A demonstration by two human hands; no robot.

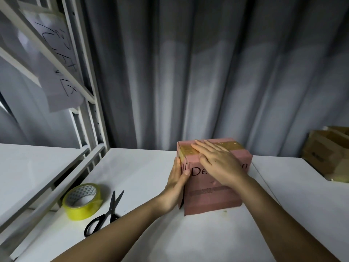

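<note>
Pink box [207, 197] of cardboard stands on a white table [141, 167], held between the two hands. It bears dark printed lettering on the face turned toward the person, partly covered by the right hand. A strip of glossy yellowish tape [235, 145] runs across its top and folds down over the upper left corner.

The right hand [217, 163] lies flat on the box, palm down. Its fingers are straight and close together, and their tips press on the tape strip. It pinches nothing.

The left hand [177, 184] is flat against the left side of the box, with straight fingers pointing up toward the taped corner. Its thumb rests on the near face just round the edge. It is a pressing touch and not a closed grasp.

To the left of the left hand, well apart from the box, a roll of yellow tape [83, 201] stands tilted on the table. Black scissors [107, 212] lie closed between the roll and the left forearm.

Far to the right of the right hand sits a brown carton [328, 154]. Beyond both hands hangs a grey curtain [188, 72]. Up and to the left stands a pale metal rack [88, 76] with a handwritten paper sheet [56, 78] hanging from it.
</note>
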